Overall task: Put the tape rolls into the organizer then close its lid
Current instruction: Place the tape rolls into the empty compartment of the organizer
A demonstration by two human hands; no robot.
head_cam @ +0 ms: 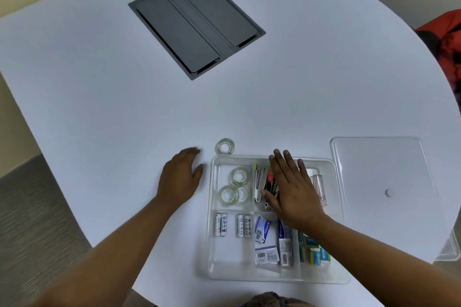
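Note:
A clear plastic organizer (212, 244) sits open at the table's near edge. Three clear tape rolls lie in its far-left compartment: one (240, 176) at the back, two (228, 194) (243, 193) in front. Another clear tape roll (225, 147) lies on the table just beyond the organizer's far-left corner. The clear lid (379, 169) rests flat on the table to the right. My left hand (182, 177) lies open on the table, left of the organizer. My right hand (291, 189) hovers open over the middle compartments, holding nothing.
Batteries (232, 225), small boxes (267, 254), staplers and pens (260, 182) fill other compartments. A grey cable hatch (197, 25) is set in the white table (99, 82) farther back. A red object (449, 42) sits past the right edge.

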